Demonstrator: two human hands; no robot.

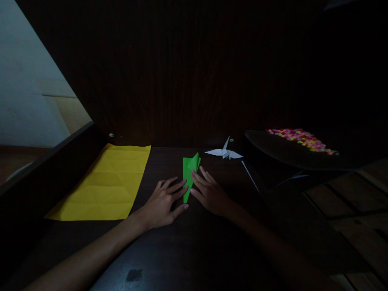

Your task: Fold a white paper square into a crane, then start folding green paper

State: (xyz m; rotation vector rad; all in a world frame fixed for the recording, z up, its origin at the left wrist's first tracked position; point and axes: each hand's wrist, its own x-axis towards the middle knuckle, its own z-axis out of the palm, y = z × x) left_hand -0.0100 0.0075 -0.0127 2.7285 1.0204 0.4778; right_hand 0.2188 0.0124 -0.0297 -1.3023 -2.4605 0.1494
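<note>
A narrow piece of folded green paper (187, 169) lies on the dark wooden surface, its point toward me and a raised flap near its far end. My left hand (166, 202) lies to its left, fingers spread, with fingertips resting on the paper's left edge. From the right, my right hand (211, 193) touches the raised flap with its fingertips, fingers extended and partly apart. Neither hand is wrapped around the paper. A white origami crane (224, 153) with spread wings sits just beyond my right hand.
A creased yellow sheet (118, 182) lies at the left, beside a low dark side board (45, 169). A thin white strip (250, 176) lies right of my right hand. Farther right is a dark rounded object bearing a colourful cluster (303, 139). A dark wooden panel (169, 81) rises behind.
</note>
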